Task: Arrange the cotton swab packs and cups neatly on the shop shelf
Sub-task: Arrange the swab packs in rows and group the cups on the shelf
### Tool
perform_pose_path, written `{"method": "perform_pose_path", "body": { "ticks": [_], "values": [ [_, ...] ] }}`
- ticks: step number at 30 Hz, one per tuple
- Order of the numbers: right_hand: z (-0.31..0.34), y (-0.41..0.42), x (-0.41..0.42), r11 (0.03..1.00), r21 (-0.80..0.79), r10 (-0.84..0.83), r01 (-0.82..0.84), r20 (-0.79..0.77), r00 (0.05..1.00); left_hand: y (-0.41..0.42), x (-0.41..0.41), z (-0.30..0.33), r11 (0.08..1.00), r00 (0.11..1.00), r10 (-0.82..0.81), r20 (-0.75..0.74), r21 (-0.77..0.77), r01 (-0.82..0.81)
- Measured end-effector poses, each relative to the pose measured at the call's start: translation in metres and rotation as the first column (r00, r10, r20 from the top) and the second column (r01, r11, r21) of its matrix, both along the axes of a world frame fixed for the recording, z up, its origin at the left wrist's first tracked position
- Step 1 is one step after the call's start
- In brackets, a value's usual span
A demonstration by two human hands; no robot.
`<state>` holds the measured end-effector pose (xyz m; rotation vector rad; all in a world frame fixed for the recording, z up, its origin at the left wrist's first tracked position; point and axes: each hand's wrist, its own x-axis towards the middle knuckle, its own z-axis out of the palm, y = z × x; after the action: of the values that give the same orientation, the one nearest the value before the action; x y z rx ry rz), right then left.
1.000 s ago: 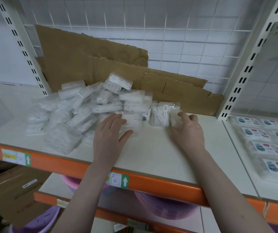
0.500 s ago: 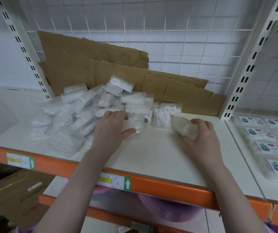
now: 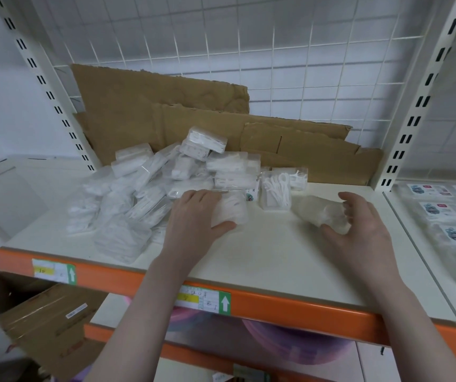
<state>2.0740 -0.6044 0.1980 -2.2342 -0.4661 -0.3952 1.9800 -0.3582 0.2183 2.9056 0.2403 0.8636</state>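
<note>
At center right of the frame, the right hand (image 3: 364, 230) curls around a clear cup (image 3: 322, 213) lying on its side on the shelf (image 3: 276, 260), long axis running toward the upper left; the left hand (image 3: 193, 216) grips a pack (image 3: 231, 209) at the pile's (image 3: 149, 188) edge.

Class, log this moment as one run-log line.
left hand: grips swab pack | right hand: holds clear cup on its side | pile: unsorted

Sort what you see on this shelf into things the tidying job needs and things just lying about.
Job: heap of white packs; pack under left hand; clear cup in right hand.
Lying about: cardboard sheets; labelled packets in next bay.
</note>
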Motion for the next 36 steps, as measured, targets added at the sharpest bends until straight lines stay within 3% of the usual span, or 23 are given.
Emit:
{"method": "perform_pose_path", "body": {
  "ticks": [11,21,29,36],
  "values": [
    [0.014,-0.002,-0.008,0.998,-0.061,-0.005,0.012,0.105,0.994,-0.012,-0.004,0.02,0.999,0.98,-0.002,-0.201,0.038,0.01],
    [0.038,-0.034,-0.037,0.985,-0.069,-0.144,0.157,0.165,0.976,-0.037,-0.007,0.024,0.968,0.953,-0.239,-0.187,-0.12,0.219],
    [0.052,-0.106,-0.041,0.966,-0.006,-0.253,0.258,0.174,0.952,-0.104,-0.002,0.032,0.946,0.909,-0.321,-0.265,-0.146,0.291],
    [0.048,-0.221,-0.029,0.947,0.033,-0.32,0.319,0.172,0.932,-0.206,0.016,0.031,0.934,0.903,-0.357,-0.239,-0.095,0.344]
  ]
}}
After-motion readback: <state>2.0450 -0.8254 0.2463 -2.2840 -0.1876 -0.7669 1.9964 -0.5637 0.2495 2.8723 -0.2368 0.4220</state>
